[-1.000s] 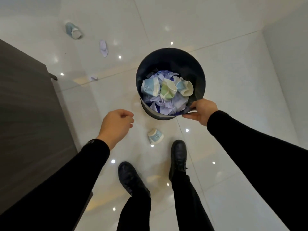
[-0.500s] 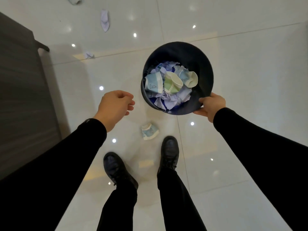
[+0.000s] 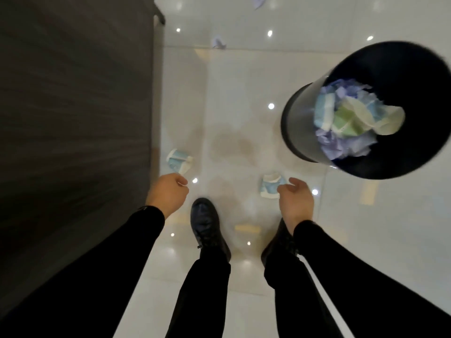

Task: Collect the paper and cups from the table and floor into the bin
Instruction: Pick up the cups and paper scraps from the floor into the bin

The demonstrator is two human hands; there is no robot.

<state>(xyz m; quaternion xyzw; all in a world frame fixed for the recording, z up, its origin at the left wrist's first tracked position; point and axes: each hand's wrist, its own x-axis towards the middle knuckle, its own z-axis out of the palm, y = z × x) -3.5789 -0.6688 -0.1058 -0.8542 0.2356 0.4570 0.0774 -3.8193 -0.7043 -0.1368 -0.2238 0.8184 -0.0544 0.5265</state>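
Note:
The black bin point(image 3: 302, 132) stands on the floor at the right, holding crumpled purple paper point(image 3: 341, 145) and several paper cups point(image 3: 346, 118). A crushed blue and white cup point(image 3: 268, 186) lies on the tiles in front of my shoes. My right hand point(image 3: 295, 201) hangs just right of that cup with its fingers apart and holds nothing. A second blue cup point(image 3: 179, 162) lies by the table's edge. My left hand point(image 3: 168, 193) hovers just below it, fingers curled in, nothing in it. Scraps of paper point(image 3: 218, 42) lie farther off on the floor.
The dark wooden table point(image 3: 73, 118) fills the left side, its edge next to my left arm. Another paper scrap point(image 3: 258, 0) shows at the top edge. My two black shoes point(image 3: 207, 228) stand on glossy white tiles point(image 3: 244, 93) that run between table and bin.
My right hand has let go of the bin's rim and dropped beside the cup on the floor. The view has swung left, so the bin now sits at the right. A second cup has come into view.

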